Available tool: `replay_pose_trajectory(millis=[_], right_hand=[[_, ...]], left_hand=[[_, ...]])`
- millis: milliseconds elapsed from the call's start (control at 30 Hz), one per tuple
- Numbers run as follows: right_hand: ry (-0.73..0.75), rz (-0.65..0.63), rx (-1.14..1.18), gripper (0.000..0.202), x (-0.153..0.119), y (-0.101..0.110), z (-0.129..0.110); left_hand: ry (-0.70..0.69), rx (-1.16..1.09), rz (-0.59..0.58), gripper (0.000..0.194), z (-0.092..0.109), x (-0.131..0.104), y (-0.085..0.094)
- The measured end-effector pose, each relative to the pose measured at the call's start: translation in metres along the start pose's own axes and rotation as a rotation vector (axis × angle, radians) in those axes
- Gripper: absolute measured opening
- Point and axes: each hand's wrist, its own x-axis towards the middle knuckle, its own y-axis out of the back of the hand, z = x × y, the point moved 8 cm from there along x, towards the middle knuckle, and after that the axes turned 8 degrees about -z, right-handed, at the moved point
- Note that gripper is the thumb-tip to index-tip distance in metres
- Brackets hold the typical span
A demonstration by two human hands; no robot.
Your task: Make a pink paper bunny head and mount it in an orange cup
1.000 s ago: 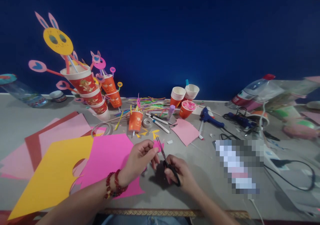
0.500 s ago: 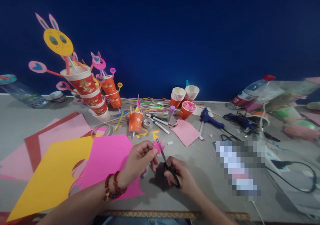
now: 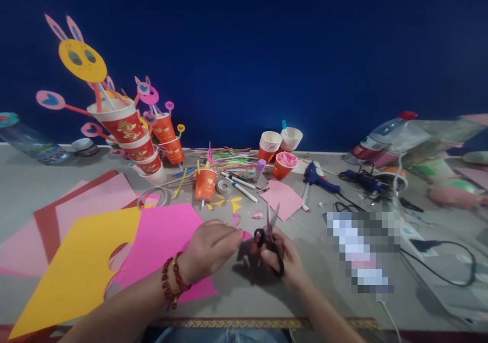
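My right hand (image 3: 285, 259) has its fingers in the handles of black-handled scissors (image 3: 271, 220), whose blades point away from me, slightly apart. Close by on the left, my left hand (image 3: 211, 246) is turned back up with its fingers together. A small piece of bright pink paper (image 3: 247, 235) sticks out at its fingertips; the rest is hidden by the hand. Below that wrist lies a large pink sheet (image 3: 163, 236), overlapping a yellow sheet (image 3: 84, 251) with a rounded cut-out. Small pink scraps (image 3: 258, 214) and yellow scraps (image 3: 237, 204) lie beyond my hands.
Decorated paper-cup figures (image 3: 131, 129) stand at the back left. An orange cup (image 3: 206, 184), a tape roll (image 3: 223, 186), markers (image 3: 242, 189) and a glue stick (image 3: 260, 170) are mid-table. A blue glue gun (image 3: 318, 178) with cables lies right; stacked cups (image 3: 269, 145) stand behind.
My left hand has rolled over, back upward, and its pink piece has come lower. The scissors have moved right, away from the paper, with blades parted. Pink scraps now show on the table.
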Motion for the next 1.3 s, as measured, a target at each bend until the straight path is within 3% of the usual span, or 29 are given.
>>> replay_pose_trajectory(millis=[167, 367, 500, 600, 700, 867, 1000, 1067, 1133, 1200, 1300], right_hand=[[-0.023, 0.061, 0.222, 0.052, 0.002, -0.014, 0.0], [0.037, 0.163, 0.198, 0.043, 0.005, -0.013, -0.008], [0.062, 0.147, 0.059, 0.04, 0.006, -0.008, -0.016], [0.036, 0.114, -0.04, 0.038, 0.007, -0.009, -0.017], [0.013, 0.112, -0.087, 0.039, 0.009, -0.01, -0.016], [0.041, 0.127, -0.058, 0.038, 0.011, -0.009, -0.015], [0.056, 0.186, -0.029, 0.037, 0.007, -0.003, -0.013], [0.009, 0.124, -0.027, 0.039, 0.006, -0.007, -0.006], [-0.057, -0.017, -0.031, 0.046, 0.005, -0.019, 0.003], [-0.114, -0.154, -0.045, 0.054, 0.004, -0.03, 0.011], [-0.144, -0.234, -0.082, 0.058, 0.003, -0.037, 0.015]], left_hand=[[-0.121, 0.095, -0.126, 0.028, 0.004, -0.001, -0.01], [-0.111, 0.012, -0.115, 0.029, 0.002, -0.001, -0.012], [0.096, -0.191, 0.012, 0.028, -0.008, 0.001, -0.006], [0.298, -0.4, -0.079, 0.013, -0.015, 0.004, -0.021], [0.433, -0.581, -0.103, 0.024, -0.023, 0.004, -0.035], [0.493, -0.83, -0.163, 0.029, -0.027, 0.0, -0.053], [0.506, -0.847, -0.059, 0.026, -0.029, 0.001, -0.043], [0.487, -0.849, 0.042, 0.023, -0.031, 0.003, -0.032], [0.445, -0.84, 0.128, 0.02, -0.031, 0.005, -0.021], [0.414, -0.826, 0.172, 0.02, -0.031, 0.006, -0.013], [0.402, -0.83, 0.195, 0.022, -0.029, 0.006, -0.008]])
